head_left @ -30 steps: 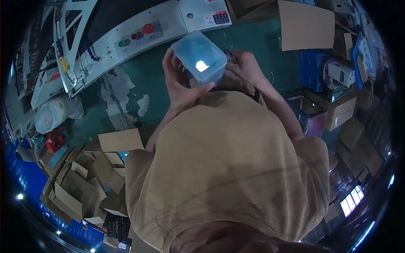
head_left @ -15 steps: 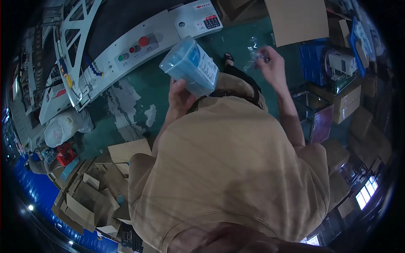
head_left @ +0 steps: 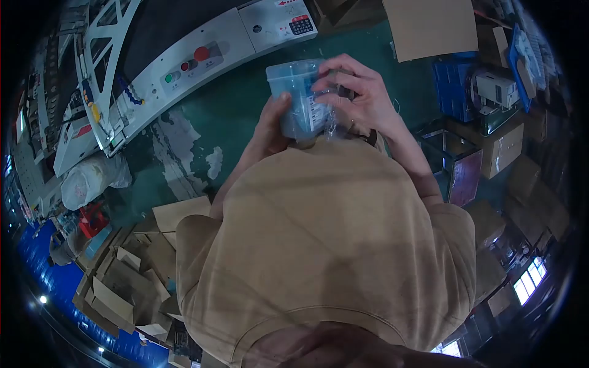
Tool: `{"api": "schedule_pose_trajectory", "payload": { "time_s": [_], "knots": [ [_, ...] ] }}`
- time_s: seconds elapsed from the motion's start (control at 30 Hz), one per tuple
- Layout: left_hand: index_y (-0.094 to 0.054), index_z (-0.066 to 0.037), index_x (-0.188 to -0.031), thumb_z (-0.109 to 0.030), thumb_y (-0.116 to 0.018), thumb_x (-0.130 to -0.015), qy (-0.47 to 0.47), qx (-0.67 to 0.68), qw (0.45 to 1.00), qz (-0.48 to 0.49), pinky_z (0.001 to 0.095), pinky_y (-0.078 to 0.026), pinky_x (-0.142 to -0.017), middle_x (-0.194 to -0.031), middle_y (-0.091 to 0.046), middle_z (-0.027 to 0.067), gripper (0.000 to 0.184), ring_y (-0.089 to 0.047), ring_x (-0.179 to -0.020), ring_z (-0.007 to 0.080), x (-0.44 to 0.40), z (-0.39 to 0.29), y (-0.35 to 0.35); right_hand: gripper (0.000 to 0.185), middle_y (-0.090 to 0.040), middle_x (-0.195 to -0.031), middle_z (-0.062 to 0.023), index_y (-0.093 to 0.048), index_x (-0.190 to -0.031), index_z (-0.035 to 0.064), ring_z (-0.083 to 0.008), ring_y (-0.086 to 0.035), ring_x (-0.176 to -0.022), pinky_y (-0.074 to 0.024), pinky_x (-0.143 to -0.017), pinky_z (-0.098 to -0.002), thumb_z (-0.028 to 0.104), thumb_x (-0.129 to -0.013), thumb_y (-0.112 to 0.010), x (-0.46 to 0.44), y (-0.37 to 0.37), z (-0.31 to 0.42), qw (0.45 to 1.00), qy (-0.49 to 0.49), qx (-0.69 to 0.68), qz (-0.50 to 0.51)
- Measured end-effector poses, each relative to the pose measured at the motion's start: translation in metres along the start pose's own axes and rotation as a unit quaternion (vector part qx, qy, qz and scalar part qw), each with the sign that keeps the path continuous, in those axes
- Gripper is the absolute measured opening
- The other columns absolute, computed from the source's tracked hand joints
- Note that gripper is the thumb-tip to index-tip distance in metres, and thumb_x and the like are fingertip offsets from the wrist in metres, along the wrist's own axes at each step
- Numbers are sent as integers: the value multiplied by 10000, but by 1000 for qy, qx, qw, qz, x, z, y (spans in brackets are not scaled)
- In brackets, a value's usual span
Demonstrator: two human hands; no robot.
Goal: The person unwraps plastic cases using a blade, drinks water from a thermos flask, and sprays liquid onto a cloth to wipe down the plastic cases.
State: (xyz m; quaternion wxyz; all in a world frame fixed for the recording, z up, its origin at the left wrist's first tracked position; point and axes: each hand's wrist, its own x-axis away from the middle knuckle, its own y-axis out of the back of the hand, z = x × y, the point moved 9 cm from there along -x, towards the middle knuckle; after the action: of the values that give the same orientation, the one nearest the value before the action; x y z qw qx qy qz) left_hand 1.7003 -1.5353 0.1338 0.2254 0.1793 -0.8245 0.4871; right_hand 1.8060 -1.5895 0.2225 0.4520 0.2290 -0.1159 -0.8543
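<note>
Blue box (head_left: 298,103) sits clamped in left fingers (head_left: 280,103); right fingers (head_left: 345,80), spread apart, overlap its label.

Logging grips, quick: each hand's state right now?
Left hand: holding translucent blue rectangular plastic tub.
Right hand: half-curled at tub's side; grip cannot be told.

Container (head_left: 297,92) translucent pale blue; label (head_left: 316,115) white. Shirt (head_left: 350,227) plain tan. Floor (head_left: 236,113) green, patched grey. Large button (head_left: 202,53) red.

Machine panel (head_left: 224,46) at eleven o'clock, blue crate (head_left: 451,92) at two, white bag (head_left: 86,186) at nine, cardboard boxes (head_left: 113,299) at eight
</note>
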Motion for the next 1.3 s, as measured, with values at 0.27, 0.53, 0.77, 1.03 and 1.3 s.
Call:
{"api": "schedule_pose_trajectory", "payload": {
  "time_s": [0.27, 0.53, 0.77, 1.03, 1.3],
  "knots": [
    [-432, -21, -1160, -402, -631, -753, 61, 41, 997, -4, 325, -481, -787, -1013, -551, 99, 591, -576, -895, 185, -7, 13, 0, 252, -531, -953, -81, -545, -878, 56, -210, -589, -761, -488, -592, -282, 61, -667, -683, 21, -14, 3, 982, 70, 125, 119],
    [-448, -1, -1137, -384, -588, -777, 42, -40, 998, -4, 296, -484, -746, -955, -571, 97, 544, -586, -865, 174, -10, 7, -5, 237, -552, -857, -72, -542, -865, 38, -225, -588, -709, -479, -573, -282, 91, -684, -684, 18, -12, -6, 986, 44, 88, 137],
    [-448, 18, -1132, -378, -607, -759, 47, -17, 999, 4, 306, -479, -757, -945, -574, 104, 567, -585, -849, 179, -23, 13, 8, 217, -550, -817, -87, -531, -877, 39, -256, -571, -673, -471, -565, -307, 30, -692, -646, 20, -10, 0, 988, 60, 74, 123],
    [-440, 13, -1152, -359, -616, -749, 41, -18, 997, -60, 293, -473, -761, -987, -556, 106, 576, -570, -869, 183, -9, 6, -1, 238, -555, -707, -79, -530, -809, 58, -241, -562, -586, -436, -505, -308, 67, -656, -713, 25, -26, 1, 986, -66, 5, 153],
    [-439, -23, -1179, -396, -586, -758, 109, -34, 993, -28, 287, -469, -742, -981, -547, 91, 581, -568, -850, 173, -10, 7, 2, 158, -526, -720, -28, -559, -795, 119, -193, -568, -615, -453, -498, -289, 166, -689, -666, 39, -43, 15, 984, 73, 65, 147]
  ]
}}
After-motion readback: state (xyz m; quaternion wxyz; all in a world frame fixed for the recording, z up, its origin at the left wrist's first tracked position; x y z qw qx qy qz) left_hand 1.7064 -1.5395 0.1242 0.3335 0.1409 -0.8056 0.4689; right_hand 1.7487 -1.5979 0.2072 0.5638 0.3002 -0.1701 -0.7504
